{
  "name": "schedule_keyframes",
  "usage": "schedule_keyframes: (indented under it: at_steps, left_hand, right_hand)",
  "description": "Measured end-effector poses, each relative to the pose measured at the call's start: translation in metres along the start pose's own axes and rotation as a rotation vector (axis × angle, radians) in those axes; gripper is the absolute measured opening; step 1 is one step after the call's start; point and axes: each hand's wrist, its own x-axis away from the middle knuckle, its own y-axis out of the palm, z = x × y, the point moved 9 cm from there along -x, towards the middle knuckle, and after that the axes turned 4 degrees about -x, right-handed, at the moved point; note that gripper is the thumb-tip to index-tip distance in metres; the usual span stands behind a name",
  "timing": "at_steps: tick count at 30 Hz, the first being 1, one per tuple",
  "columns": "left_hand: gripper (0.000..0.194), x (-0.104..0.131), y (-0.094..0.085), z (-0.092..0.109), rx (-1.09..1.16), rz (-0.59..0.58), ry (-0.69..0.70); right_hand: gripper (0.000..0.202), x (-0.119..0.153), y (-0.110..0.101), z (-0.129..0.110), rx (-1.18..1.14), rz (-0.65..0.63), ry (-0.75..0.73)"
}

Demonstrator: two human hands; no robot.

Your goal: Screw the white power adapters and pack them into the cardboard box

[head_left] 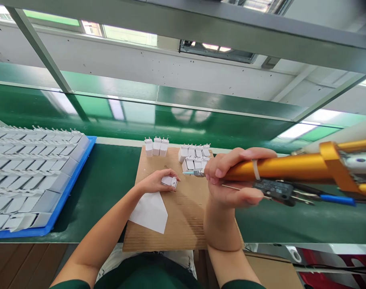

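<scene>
My left hand (pixel 158 181) is closed around a small white plug-in charger (pixel 169 182), gripping it by its sides over the cardboard. In my right hand (pixel 225 180) is a gold dispensing gun (pixel 279 167) with a metal collar and a pale blue tapered nozzle (pixel 189 173). The nozzle points left toward the charger, a short gap apart from it. A black microswitch (pixel 273 190) is tied under the gun with a cable tie; my right thumb lies just beside it. A white sheet of paper (pixel 151 212) lies below my left hand, partly under the wrist.
A cardboard sheet (pixel 185 228) covers the middle of the green bench (pixel 107 176). Several white chargers (pixel 156 147) stand upright at its back left, and two rows of chargers (pixel 195 151) at its back right. A blue tray (pixel 69 192) full of chargers stands left.
</scene>
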Motion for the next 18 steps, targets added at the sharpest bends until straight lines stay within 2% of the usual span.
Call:
schedule_keyframes:
  at_steps: [12, 18]
  left_hand:
    - [0.037, -0.0014, 0.0065, -0.0091, 0.036, -0.036, -0.023]
    - [0.031, -0.003, 0.0041, -0.0033, 0.049, 0.001, 0.044]
  right_hand:
    - [0.041, -0.0002, -0.0003, 0.0008, 0.022, 0.022, 0.005]
    - [0.039, -0.0023, 0.0016, 0.0005, 0.033, 0.03, -0.001]
